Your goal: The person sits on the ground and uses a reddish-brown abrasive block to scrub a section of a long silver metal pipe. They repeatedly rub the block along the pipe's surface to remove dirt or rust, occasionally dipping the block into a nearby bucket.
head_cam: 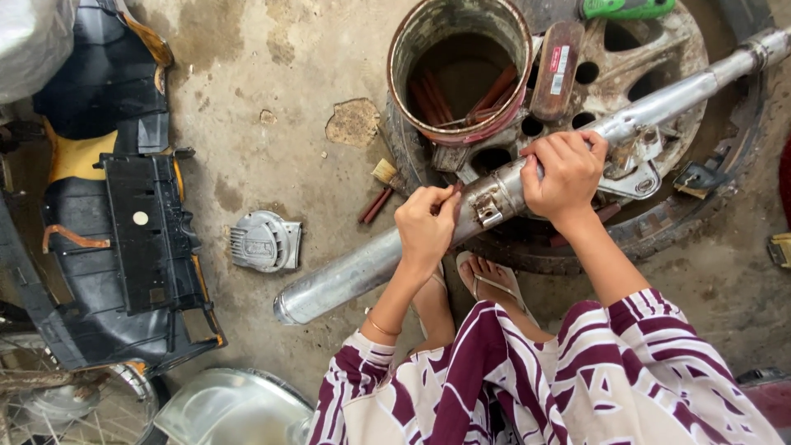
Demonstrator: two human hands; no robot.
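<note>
A long silver exhaust pipe (362, 268) lies slantwise, its upper end resting across an old wheel in a tyre (659, 49). My right hand (568, 173) is closed around the pipe near its bracket (634, 161). Lower down the pipe, by a small clamp (488, 208), my left hand (424, 227) rests on the metal. Its fingertips pinch a small brownish scrap (454, 190) against the pipe. What the scrap is cannot be made out. My sandalled foot (494, 284) sits just under the pipe.
A rusty tin (412, 49) holding reddish rods stands on the wheel, with a green-handled tool (626, 8) beyond it. On the concrete floor lie a small brush (381, 185), a grey metal cover (264, 241), black motorcycle body panels (124, 231) and a shiny mudguard (231, 408).
</note>
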